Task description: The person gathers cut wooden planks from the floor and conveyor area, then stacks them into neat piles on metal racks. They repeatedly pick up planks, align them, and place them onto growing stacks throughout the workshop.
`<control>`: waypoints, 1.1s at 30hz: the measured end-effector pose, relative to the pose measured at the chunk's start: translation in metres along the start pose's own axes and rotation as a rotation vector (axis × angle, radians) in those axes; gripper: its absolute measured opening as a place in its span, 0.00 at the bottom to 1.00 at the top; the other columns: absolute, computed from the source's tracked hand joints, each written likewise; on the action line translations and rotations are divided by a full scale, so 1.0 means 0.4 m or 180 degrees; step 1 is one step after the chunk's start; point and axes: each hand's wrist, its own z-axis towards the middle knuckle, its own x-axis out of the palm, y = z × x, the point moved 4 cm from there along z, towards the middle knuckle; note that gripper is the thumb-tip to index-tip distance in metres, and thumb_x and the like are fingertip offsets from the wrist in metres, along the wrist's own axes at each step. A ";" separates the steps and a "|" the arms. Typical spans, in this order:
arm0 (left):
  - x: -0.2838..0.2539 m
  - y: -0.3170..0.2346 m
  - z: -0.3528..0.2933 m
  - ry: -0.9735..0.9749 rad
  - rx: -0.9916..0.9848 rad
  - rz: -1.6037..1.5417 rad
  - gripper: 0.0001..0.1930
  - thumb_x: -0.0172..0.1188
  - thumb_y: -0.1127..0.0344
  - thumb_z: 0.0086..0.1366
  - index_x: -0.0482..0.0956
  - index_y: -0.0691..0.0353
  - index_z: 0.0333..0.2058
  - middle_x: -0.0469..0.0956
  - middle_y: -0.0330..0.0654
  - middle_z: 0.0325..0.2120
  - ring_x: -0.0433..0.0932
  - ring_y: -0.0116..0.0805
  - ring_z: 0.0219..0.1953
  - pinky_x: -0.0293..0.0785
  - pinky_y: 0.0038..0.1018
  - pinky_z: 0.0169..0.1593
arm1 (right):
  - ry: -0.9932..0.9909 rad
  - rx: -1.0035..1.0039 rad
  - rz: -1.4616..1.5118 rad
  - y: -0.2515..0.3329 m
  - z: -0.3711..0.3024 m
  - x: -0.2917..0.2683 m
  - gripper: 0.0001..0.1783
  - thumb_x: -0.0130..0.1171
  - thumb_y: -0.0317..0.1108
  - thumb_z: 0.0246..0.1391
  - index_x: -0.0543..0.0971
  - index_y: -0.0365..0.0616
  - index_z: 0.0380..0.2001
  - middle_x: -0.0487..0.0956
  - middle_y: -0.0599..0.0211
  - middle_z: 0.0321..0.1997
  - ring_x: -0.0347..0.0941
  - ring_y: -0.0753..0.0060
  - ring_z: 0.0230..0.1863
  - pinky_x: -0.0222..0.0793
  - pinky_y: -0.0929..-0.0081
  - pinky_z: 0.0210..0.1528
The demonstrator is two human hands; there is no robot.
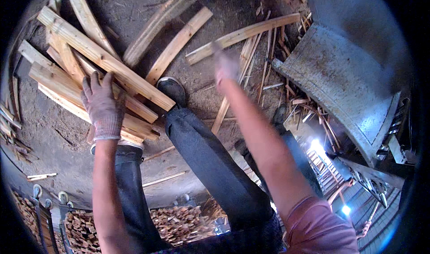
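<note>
My left hand (104, 105), in a grey-brown work glove, lies on a pile of rough wooden planks (58, 80) at the left, its fingers spread over the upper faces. One long plank (107, 59) slants across the top of this pile, its near end close to my dark shoe (171, 90). My right hand (226, 66), gloved too, is smeared by motion; its fingers cannot be made out. It appears over or beside a long narrow board (251, 32). Left of that, a shorter pale plank (179, 45) lies on the dirt floor.
A worn metal sheet or housing (340, 83) stands at the right, with thin wood strips (264, 57) scattered beside it. A curved, weathered slab (163, 21) lies farther off. Stacked cut wood (179, 225) fills the lower edge behind my legs, beside a dark wheeled frame (49, 218).
</note>
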 end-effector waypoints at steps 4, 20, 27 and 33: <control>0.024 -0.053 -0.007 -0.0553 0.0477 -0.0114 0.32 0.71 0.59 0.59 0.73 0.52 0.62 0.66 0.53 0.66 0.61 0.59 0.70 0.59 0.51 0.71 | 0.0078 0.0309 -0.1056 -0.016 0.264 -0.046 0.46 0.58 0.66 0.60 0.76 0.29 0.59 0.74 0.35 0.65 0.73 0.45 0.63 0.65 0.61 0.64; -0.018 -0.301 -0.030 0.1898 -0.0079 -0.3393 0.22 0.62 0.63 0.65 0.76 0.73 0.53 0.80 0.38 0.28 0.76 0.26 0.28 0.75 0.26 0.35 | 0.2662 -0.2271 -0.2270 -0.099 -0.369 -0.027 0.24 0.63 0.45 0.60 0.77 0.40 0.52 0.82 0.49 0.50 0.79 0.49 0.53 0.73 0.56 0.53; 0.004 -0.083 -0.152 0.0485 -0.1482 -0.4027 0.23 0.66 0.67 0.67 0.75 0.68 0.58 0.82 0.40 0.41 0.78 0.27 0.39 0.76 0.24 0.46 | 0.0781 -0.0134 -0.0893 0.098 -0.047 0.183 0.28 0.64 0.48 0.60 0.79 0.34 0.52 0.84 0.50 0.46 0.81 0.54 0.46 0.74 0.62 0.54; 0.073 0.087 -0.144 -0.0368 -0.2052 -0.3579 0.23 0.65 0.59 0.69 0.77 0.69 0.56 0.84 0.47 0.36 0.82 0.36 0.37 0.77 0.32 0.45 | 0.0390 0.0331 0.0434 0.113 -0.099 0.149 0.42 0.69 0.44 0.55 0.66 0.32 0.66 0.76 0.47 0.59 0.75 0.52 0.58 0.67 0.60 0.66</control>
